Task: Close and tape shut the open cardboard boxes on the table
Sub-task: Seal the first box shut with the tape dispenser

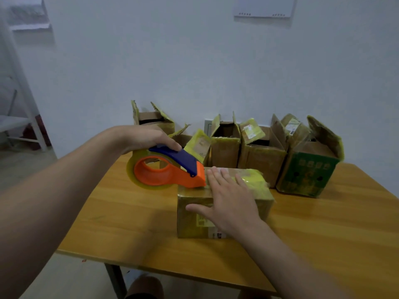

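The left hand (144,137) grips the tape dispenser (166,171), nose on the closed cardboard box (222,203). The right hand (228,201) presses flat on its top, fingers spread.

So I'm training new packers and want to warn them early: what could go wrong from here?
1. The right hand lies flat on the closed box, fingertips right beside the orange nose of the tape dispenser; they could get taped over or nicked.
2. Only that open hand steadies the box, so a hard pull by the left hand may slide or tip it.
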A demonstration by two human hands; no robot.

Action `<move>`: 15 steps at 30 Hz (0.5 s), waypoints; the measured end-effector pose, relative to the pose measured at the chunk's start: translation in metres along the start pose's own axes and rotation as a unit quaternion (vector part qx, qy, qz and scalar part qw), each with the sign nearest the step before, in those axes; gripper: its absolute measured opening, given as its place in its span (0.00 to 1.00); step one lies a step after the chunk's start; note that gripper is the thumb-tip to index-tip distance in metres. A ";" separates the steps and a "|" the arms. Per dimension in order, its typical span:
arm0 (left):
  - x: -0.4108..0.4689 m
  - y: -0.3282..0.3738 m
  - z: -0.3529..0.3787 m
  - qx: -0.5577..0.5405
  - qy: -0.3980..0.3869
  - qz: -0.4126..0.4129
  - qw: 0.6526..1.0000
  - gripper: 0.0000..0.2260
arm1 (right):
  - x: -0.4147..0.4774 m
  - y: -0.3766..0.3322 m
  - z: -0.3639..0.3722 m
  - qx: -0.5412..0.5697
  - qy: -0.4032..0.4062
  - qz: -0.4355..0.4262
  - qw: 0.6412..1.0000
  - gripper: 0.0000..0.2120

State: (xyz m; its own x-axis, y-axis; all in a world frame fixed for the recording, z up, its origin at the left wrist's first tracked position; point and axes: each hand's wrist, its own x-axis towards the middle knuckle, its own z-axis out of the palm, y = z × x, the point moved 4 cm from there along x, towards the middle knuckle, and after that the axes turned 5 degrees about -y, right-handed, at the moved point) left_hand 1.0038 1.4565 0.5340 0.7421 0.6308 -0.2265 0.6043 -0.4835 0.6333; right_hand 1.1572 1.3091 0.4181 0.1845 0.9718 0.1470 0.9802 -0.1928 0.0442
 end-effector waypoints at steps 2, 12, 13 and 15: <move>-0.002 0.001 -0.002 -0.002 -0.002 0.014 1.000 0.13 | -0.002 0.002 0.000 0.002 -0.002 -0.004 1.000 0.54; -0.017 -0.032 -0.016 -0.016 -0.001 0.022 1.000 0.14 | -0.001 0.001 -0.002 0.001 -0.003 0.002 1.000 0.55; -0.016 -0.031 -0.015 -0.015 0.006 0.024 1.000 0.13 | 0.001 0.000 -0.004 0.001 -0.010 0.006 1.000 0.56; -0.016 -0.030 -0.015 -0.017 0.017 0.022 0.999 0.12 | 0.004 -0.006 -0.009 -0.001 -0.020 0.012 1.000 0.60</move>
State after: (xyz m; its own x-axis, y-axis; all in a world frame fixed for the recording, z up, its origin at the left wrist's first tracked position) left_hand 0.9692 1.4703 0.5296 0.7572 0.6297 -0.1738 0.5612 -0.4909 0.6664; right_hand 1.1516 1.3126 0.4272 0.2103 0.9716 0.1086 0.9755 -0.2159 0.0430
